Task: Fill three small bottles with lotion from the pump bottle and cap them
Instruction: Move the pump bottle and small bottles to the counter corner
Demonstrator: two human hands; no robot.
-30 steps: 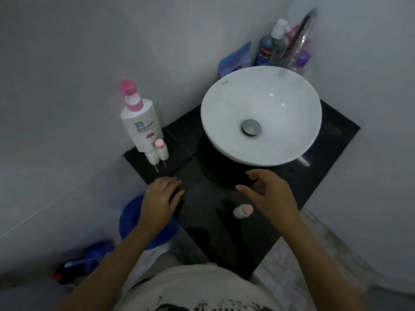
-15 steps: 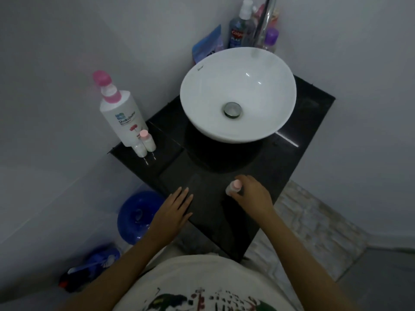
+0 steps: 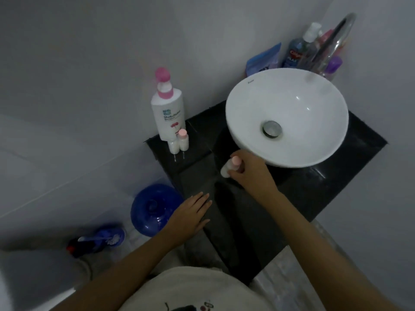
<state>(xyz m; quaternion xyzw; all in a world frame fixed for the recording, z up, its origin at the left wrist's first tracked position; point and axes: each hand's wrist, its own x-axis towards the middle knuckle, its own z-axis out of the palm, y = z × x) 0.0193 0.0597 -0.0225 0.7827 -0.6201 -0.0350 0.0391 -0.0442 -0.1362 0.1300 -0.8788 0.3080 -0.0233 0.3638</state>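
Note:
A white pump bottle (image 3: pixel 168 113) with a pink pump head stands at the back left corner of the black counter (image 3: pixel 314 187). Two small white bottles stand in front of it: one with a pink cap (image 3: pixel 183 140), one (image 3: pixel 173 145) whose top I cannot make out. My right hand (image 3: pixel 251 173) grips a third small bottle (image 3: pixel 230 166) with a pink cap, tilted, just above the counter by the basin's front edge. My left hand (image 3: pixel 190 215) lies flat and open on the counter's front left edge, holding nothing.
A white round basin (image 3: pixel 287 104) takes up the counter's right half, with a tap and several toiletry bottles (image 3: pixel 298 52) behind it. On the floor at the left sit a blue round container (image 3: pixel 155 209) and a blue toilet brush (image 3: pixel 103 239).
My right hand closed on the pink-capped small bottle that lay on the counter and has lifted it towards the left. My left hand has flattened on the counter's edge.

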